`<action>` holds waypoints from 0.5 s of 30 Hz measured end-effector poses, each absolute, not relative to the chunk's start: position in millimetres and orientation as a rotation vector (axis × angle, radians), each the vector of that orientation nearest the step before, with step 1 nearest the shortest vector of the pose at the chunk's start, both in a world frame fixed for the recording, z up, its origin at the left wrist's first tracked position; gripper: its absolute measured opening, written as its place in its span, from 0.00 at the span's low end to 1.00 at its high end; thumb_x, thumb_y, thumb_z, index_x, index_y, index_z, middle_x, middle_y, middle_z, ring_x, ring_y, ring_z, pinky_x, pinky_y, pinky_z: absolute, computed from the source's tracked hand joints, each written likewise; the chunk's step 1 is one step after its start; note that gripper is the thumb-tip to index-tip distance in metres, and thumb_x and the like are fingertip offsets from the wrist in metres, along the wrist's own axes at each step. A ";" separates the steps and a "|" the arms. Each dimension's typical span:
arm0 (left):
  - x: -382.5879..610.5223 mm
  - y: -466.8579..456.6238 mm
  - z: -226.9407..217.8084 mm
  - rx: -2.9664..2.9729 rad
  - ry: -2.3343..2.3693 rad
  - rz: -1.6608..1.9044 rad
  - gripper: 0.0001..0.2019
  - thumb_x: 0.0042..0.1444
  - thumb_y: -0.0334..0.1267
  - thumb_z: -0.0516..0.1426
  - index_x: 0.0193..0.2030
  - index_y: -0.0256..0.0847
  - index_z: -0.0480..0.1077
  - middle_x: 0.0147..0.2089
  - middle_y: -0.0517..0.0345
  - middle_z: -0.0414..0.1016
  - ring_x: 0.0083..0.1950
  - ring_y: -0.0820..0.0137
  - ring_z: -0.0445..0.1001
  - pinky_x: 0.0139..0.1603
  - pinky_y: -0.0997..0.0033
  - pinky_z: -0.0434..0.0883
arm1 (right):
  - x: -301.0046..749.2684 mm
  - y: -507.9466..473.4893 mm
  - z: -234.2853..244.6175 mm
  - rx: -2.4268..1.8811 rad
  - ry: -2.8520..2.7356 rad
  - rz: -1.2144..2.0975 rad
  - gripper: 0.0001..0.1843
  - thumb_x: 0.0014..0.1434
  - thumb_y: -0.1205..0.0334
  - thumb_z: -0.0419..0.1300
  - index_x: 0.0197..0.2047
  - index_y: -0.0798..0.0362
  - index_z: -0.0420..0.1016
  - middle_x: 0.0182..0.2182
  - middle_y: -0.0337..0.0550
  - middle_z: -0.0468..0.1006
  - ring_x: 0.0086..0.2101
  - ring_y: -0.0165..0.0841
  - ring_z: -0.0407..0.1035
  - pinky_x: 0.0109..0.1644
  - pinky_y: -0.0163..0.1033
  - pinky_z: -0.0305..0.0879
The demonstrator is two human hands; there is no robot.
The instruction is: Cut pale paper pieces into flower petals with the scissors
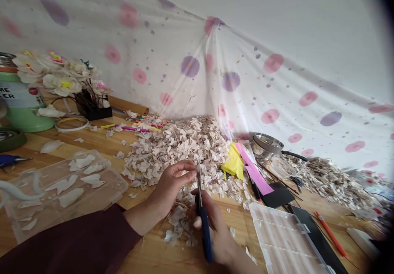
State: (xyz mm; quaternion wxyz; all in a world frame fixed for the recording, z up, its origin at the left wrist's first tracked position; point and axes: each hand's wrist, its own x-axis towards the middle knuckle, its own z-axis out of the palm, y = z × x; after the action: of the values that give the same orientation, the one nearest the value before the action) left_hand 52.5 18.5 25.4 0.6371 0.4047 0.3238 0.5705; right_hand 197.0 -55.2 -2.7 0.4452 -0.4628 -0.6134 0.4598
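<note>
My left hand (171,183) is pinched shut on a small pale scrap at its fingertips, just left of the scissor blades. My right hand (215,229) grips blue-handled scissors (203,220), blades pointing up and nearly together at the scrap. Both hands hover over a wooden table (92,142), in front of a big heap of pale paper cuttings (181,146). More cuttings lie under my hands (178,224). A dark red sleeve covers my left forearm.
A clear plastic box (61,187) with white petals sits at left, another clear compartment box (283,241) at right. Yellow and pink paper (246,165), a metal tin (267,142), paper flowers (61,81), a green flask (21,97) and an orange pen (331,233) surround them. A flowered cloth hangs behind.
</note>
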 end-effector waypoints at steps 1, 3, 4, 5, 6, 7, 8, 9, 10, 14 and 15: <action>52.8 18.2 24.8 0.920 0.744 1.301 0.06 0.40 0.38 0.67 0.26 0.41 0.77 0.44 0.55 0.77 0.51 0.60 0.71 0.56 0.62 0.62 | 197.4 -55.4 -3.7 -1.127 -1.530 1.177 0.30 0.50 0.34 0.62 0.44 0.49 0.70 0.29 0.38 0.66 0.28 0.31 0.56 0.29 0.35 0.57; 53.2 18.3 23.8 0.907 0.757 1.304 0.07 0.39 0.38 0.68 0.26 0.40 0.77 0.44 0.54 0.76 0.50 0.60 0.71 0.55 0.62 0.62 | 197.5 -56.0 -6.1 -1.071 -1.520 1.267 0.30 0.52 0.34 0.61 0.49 0.48 0.68 0.30 0.37 0.64 0.28 0.30 0.55 0.28 0.34 0.56; 53.4 18.5 23.3 0.903 0.762 1.305 0.07 0.39 0.38 0.68 0.26 0.40 0.77 0.43 0.54 0.76 0.50 0.61 0.71 0.55 0.62 0.62 | 197.1 -56.2 -7.2 -1.046 -1.498 1.295 0.31 0.53 0.34 0.61 0.50 0.48 0.67 0.31 0.37 0.64 0.28 0.30 0.55 0.28 0.34 0.55; 53.6 18.8 22.9 0.900 0.765 1.306 0.07 0.39 0.38 0.68 0.26 0.40 0.77 0.42 0.54 0.76 0.49 0.61 0.71 0.55 0.62 0.62 | 196.5 -56.4 -7.9 -1.023 -1.481 1.314 0.31 0.53 0.35 0.61 0.50 0.47 0.67 0.31 0.37 0.63 0.27 0.29 0.54 0.27 0.33 0.54; 53.8 19.2 22.3 0.901 0.765 1.305 0.07 0.39 0.38 0.68 0.26 0.40 0.76 0.42 0.54 0.76 0.49 0.61 0.71 0.55 0.62 0.62 | 195.7 -56.4 -8.2 -1.002 -1.469 1.323 0.30 0.53 0.35 0.61 0.50 0.47 0.67 0.30 0.36 0.63 0.27 0.29 0.54 0.27 0.33 0.53; 54.0 19.6 21.7 0.905 0.762 1.304 0.07 0.39 0.37 0.68 0.26 0.40 0.76 0.42 0.54 0.76 0.50 0.61 0.71 0.56 0.62 0.62 | 194.9 -56.5 -8.1 -0.983 -1.466 1.326 0.30 0.53 0.35 0.61 0.49 0.47 0.68 0.30 0.36 0.62 0.27 0.29 0.53 0.27 0.33 0.53; 54.2 20.1 21.1 0.908 0.758 1.303 0.07 0.39 0.37 0.67 0.27 0.40 0.77 0.42 0.54 0.76 0.50 0.61 0.71 0.56 0.62 0.61 | 194.2 -56.5 -7.8 -0.966 -1.466 1.326 0.30 0.53 0.35 0.61 0.49 0.48 0.68 0.29 0.35 0.62 0.27 0.29 0.53 0.27 0.33 0.52; 54.4 20.4 20.4 0.912 0.756 1.303 0.07 0.40 0.37 0.67 0.27 0.40 0.77 0.42 0.54 0.76 0.50 0.61 0.71 0.56 0.62 0.61 | 193.6 -56.5 -7.5 -0.955 -1.469 1.328 0.30 0.53 0.34 0.61 0.49 0.48 0.68 0.29 0.35 0.62 0.27 0.29 0.52 0.27 0.33 0.52; 54.6 20.7 19.8 0.916 0.756 1.302 0.07 0.40 0.37 0.67 0.27 0.40 0.77 0.42 0.55 0.76 0.51 0.61 0.71 0.57 0.62 0.61 | 193.3 -56.6 -7.2 -0.948 -1.474 1.332 0.30 0.54 0.34 0.60 0.50 0.47 0.67 0.28 0.35 0.62 0.27 0.29 0.52 0.27 0.34 0.52; 54.9 20.3 18.7 0.941 0.770 1.288 0.05 0.41 0.36 0.67 0.26 0.41 0.76 0.44 0.54 0.76 0.53 0.60 0.70 0.59 0.61 0.59 | 194.6 -57.2 -9.8 -0.945 -1.474 1.328 0.33 0.54 0.34 0.60 0.54 0.47 0.66 0.29 0.35 0.62 0.27 0.29 0.53 0.29 0.35 0.52; 54.9 20.0 18.8 0.949 0.774 1.282 0.05 0.41 0.36 0.66 0.26 0.41 0.76 0.45 0.54 0.76 0.53 0.59 0.70 0.59 0.60 0.58 | 195.2 -57.3 -11.2 -0.943 -1.473 1.331 0.33 0.54 0.34 0.59 0.55 0.47 0.65 0.29 0.35 0.62 0.27 0.29 0.53 0.29 0.35 0.53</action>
State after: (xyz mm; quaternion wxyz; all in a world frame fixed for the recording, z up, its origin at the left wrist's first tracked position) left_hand 54.9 20.0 18.8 0.6324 0.4147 0.3382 0.5601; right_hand 195.2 -57.3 -11.2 0.4543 -0.3822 -0.5970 0.5395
